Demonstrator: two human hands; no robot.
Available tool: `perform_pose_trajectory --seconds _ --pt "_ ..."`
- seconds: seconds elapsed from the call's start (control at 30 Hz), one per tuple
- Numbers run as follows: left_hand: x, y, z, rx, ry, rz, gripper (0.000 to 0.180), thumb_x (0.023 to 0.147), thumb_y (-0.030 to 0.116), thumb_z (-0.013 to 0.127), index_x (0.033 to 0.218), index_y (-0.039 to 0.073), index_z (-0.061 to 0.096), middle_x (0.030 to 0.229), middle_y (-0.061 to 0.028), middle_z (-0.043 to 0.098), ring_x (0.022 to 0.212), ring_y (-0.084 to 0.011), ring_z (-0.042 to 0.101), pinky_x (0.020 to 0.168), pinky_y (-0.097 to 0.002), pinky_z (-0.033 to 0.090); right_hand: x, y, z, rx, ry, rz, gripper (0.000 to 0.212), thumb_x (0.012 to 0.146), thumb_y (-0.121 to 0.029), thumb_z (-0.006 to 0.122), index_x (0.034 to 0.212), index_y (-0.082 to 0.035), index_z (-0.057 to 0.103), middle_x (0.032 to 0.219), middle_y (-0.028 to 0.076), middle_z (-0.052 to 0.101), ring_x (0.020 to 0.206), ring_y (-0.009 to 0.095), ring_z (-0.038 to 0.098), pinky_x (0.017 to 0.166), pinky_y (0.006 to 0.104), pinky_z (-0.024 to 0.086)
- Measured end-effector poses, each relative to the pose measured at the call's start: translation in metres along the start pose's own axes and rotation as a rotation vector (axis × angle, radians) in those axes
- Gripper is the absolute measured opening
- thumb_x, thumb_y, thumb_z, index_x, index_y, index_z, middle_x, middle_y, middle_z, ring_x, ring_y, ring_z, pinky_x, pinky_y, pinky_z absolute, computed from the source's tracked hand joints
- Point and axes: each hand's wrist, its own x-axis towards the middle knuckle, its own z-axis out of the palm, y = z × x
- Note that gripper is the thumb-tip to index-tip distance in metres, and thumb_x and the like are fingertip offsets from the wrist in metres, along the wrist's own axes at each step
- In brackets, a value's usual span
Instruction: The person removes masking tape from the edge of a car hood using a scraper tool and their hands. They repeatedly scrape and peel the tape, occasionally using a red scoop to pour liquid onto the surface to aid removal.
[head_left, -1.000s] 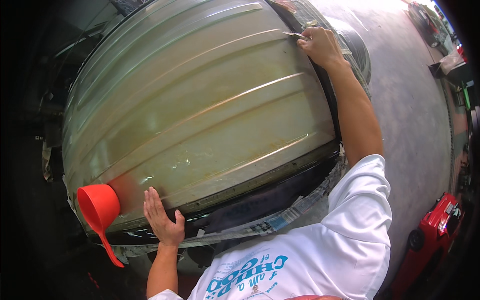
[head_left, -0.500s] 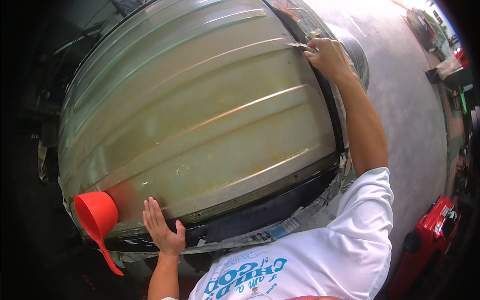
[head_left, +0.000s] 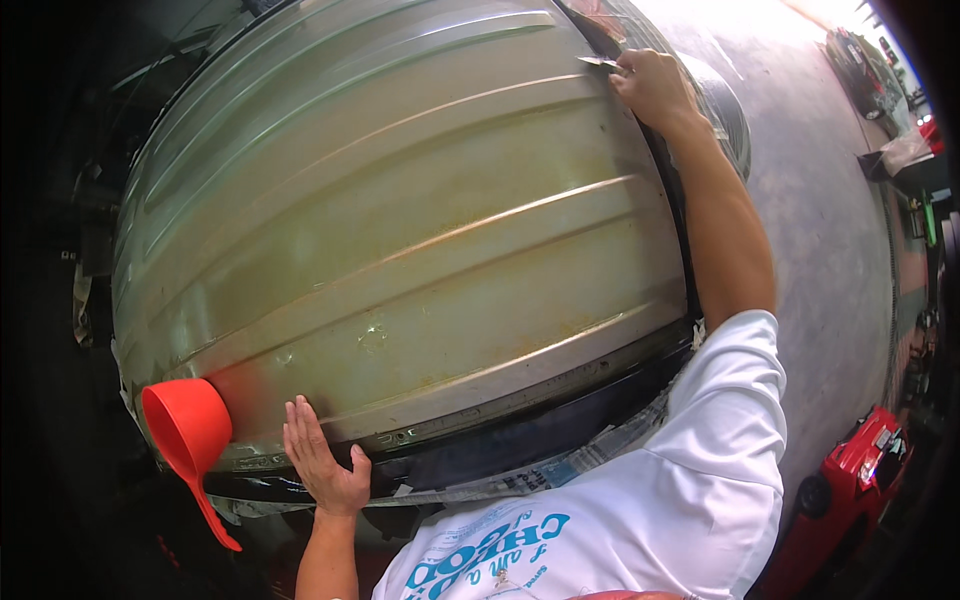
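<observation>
A broad ribbed metal vehicle roof (head_left: pixel 430 230), dull green-brown and wet-looking, spreads out in front of me. My left hand (head_left: pixel 325 460) rests flat on its near edge, with the fingers stretched out. At the far right edge, my right hand (head_left: pixel 655 88) is closed around a thin metal blade (head_left: pixel 598 62). The blade points left, over the roof's dark border; its handle is hidden in my fingers, and I cannot tell whether its tip touches the metal. A red plastic dipper (head_left: pixel 190 430) lies on the near left corner, its handle hanging past the edge.
Masking paper and plastic film (head_left: pixel 720 110) cover the vehicle along the right and near sides. Grey concrete floor (head_left: pixel 820 220) stretches off to the right. A red car (head_left: pixel 850 490) stands at the lower right, and a dark car (head_left: pixel 855 75) farther off.
My right hand has moved a little farther away along the roof's right edge with the blade. My left hand stays in place on the near edge. The view has shifted slightly.
</observation>
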Motion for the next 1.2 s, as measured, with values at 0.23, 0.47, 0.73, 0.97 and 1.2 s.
perform_pose_trajectory --seconds 0.23,0.47,0.73,0.97,1.2 --pt "-0.005 0.001 0.001 -0.004 -0.004 -0.014 0.098 0.081 0.024 0.064 0.169 -0.001 0.027 0.171 -0.0237 0.036 0.161 -0.0427 0.030 0.130 -0.0594 0.022 -0.026 0.004 -0.001 -0.106 0.016 -0.118 0.026 0.093 -0.030 0.077 0.106 -0.008 0.078 0.110 0.018 0.078 0.108 0.040 0.075 0.092 0.0532 0.059" --pt "-0.004 -0.001 -0.001 -0.009 -0.008 -0.018 0.098 0.081 0.024 0.064 0.168 -0.002 0.028 0.171 -0.0239 0.036 0.161 -0.0436 0.030 0.130 -0.0601 0.022 0.000 -0.012 -0.002 -0.147 -0.040 -0.113 0.026 0.093 -0.030 0.078 0.108 -0.010 0.079 0.112 0.017 0.079 0.108 0.039 0.075 0.093 0.0510 0.059" --pt "-0.001 0.000 -0.001 -0.002 -0.017 -0.024 0.096 0.083 0.028 0.062 0.168 -0.002 0.029 0.171 -0.0243 0.037 0.160 -0.0440 0.031 0.129 -0.0604 0.023 0.034 -0.001 0.007 -0.064 -0.051 -0.052 0.029 0.092 -0.032 0.077 0.113 -0.012 0.080 0.110 0.017 0.080 0.106 0.039 0.076 0.094 0.0499 0.059" --pt "0.001 -0.002 0.003 -0.013 -0.007 -0.006 0.094 0.084 0.029 0.062 0.167 -0.002 0.030 0.171 -0.0241 0.037 0.160 -0.0443 0.032 0.129 -0.0608 0.023 0.053 -0.001 0.005 -0.049 -0.057 -0.020 0.029 0.092 -0.031 0.076 0.112 -0.011 0.080 0.112 0.020 0.078 0.107 0.039 0.075 0.093 0.0506 0.058" --pt "-0.003 -0.003 0.002 -0.010 -0.007 -0.016 0.096 0.083 0.029 0.063 0.168 -0.001 0.030 0.170 -0.0240 0.038 0.159 -0.0443 0.033 0.129 -0.0607 0.023 0.059 -0.002 0.015 -0.026 -0.031 -0.083 0.030 0.091 -0.027 0.078 0.111 -0.005 0.081 0.104 0.024 0.078 0.102 0.039 0.076 0.092 0.0468 0.058"
